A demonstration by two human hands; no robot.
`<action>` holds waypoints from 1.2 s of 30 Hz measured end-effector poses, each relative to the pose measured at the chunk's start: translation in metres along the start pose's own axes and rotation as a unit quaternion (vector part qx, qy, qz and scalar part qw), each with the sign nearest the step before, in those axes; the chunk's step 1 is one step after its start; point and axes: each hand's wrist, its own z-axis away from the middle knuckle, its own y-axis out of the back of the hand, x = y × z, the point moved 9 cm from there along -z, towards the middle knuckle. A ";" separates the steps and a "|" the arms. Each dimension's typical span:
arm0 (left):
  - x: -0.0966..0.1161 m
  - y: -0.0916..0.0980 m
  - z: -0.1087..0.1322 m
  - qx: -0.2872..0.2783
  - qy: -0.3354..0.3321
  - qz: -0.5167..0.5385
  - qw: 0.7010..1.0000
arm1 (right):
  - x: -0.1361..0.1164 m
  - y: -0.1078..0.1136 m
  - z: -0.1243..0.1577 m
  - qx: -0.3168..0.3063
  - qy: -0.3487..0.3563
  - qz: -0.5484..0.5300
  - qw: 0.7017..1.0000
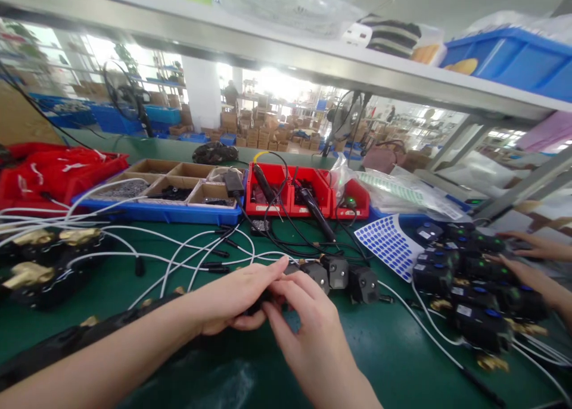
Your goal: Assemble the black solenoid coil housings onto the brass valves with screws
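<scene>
Near the front middle of the bench, my left hand (pixel 243 296) and my right hand (pixel 308 311) meet, fingers bent together around a small dark part that they mostly hide. Its kind cannot be made out. Just beyond my right hand stand several black housings (pixel 364 284) with metal screws on their faces. White cables (pixel 179 254) with black plugs run across the bench behind my left hand. Under and beside my left forearm lie black units with brass fittings (pixel 89 321).
Red bins (pixel 268 209) and a blue divided tray (pixel 156 211) line the back. Electric screwdrivers (pixel 315 209) lie with their cords there. A sheet of blue round stickers (pixel 388 245) is beside black valve-like units (pixel 480 325). Another person's hands (pixel 522 272) reach in at right. A shelf (pixel 286 58) hangs overhead.
</scene>
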 end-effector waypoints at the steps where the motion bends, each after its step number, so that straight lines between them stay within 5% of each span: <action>1: -0.002 -0.003 -0.001 -0.007 0.004 -0.010 1.000 | 0.001 0.001 0.002 0.001 -0.007 -0.018 1.000; 4: -0.009 -0.009 -0.001 -0.034 0.019 -0.034 0.999 | 0.010 0.010 0.012 0.030 -0.048 -0.104 0.993; 8: -0.009 -0.002 0.002 -0.035 0.025 -0.077 0.996 | 0.056 0.016 0.043 0.036 -0.207 -0.185 0.960; 11: 0.003 0.024 0.001 0.034 0.009 -0.156 0.987 | 0.100 0.002 0.075 -0.036 -0.321 -0.155 0.934; 14: 0.022 0.059 -0.005 0.146 -0.020 -0.281 0.948 | 0.128 -0.010 0.099 -0.108 -0.348 -0.084 0.927; 16: 0.031 0.074 -0.012 0.188 -0.030 -0.368 0.910 | 0.137 -0.012 0.107 -0.113 -0.339 -0.054 0.933; 20: 0.032 0.086 -0.035 0.175 -0.031 -0.480 0.859 | 0.132 -0.017 0.112 -0.120 -0.295 -0.006 0.948; 25: 0.025 0.082 -0.055 0.135 -0.026 -0.498 0.856 | 0.106 -0.025 0.096 -0.168 -0.190 0.048 0.966; 31: 0.016 0.061 -0.071 0.064 -0.036 -0.493 0.867 | 0.077 0.000 0.041 0.000 -0.081 -0.010 0.997; 36: 0.014 0.057 -0.072 0.018 -0.059 -0.496 0.866 | 0.061 -0.008 0.016 0.044 0.019 0.091 0.995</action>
